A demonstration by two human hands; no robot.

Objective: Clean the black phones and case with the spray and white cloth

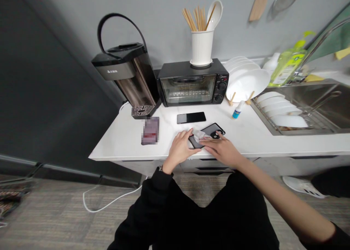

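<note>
Black-clothed legs (235,220) fill the bottom of my view, just below the front edge of a white, faintly veined countertop (125,144). From my distant seat I watch both hands near that edge, around a slim grey phone with a round black camera ring (210,129), which lies aslant, back up. The left hand (180,147) has thumb and forefinger spread, pinching the phone's left end between them; how its other fingers sit I cannot tell. The right hand (222,149) presses a crumpled white tissue (197,134) against the phone's back, most fingers close together, one digit apart beside the camera ring; whether they pinch the tissue I cannot tell. Farther from the front edge I see a glossy black phone (191,117) before a black toaster oven (188,91). One purplish, pixel-blurred rectangular object (150,130) lies toward the countertop's front left corner, and a small white-and-blue bottle (236,112) stands left of the metal sink (328,130).
</note>
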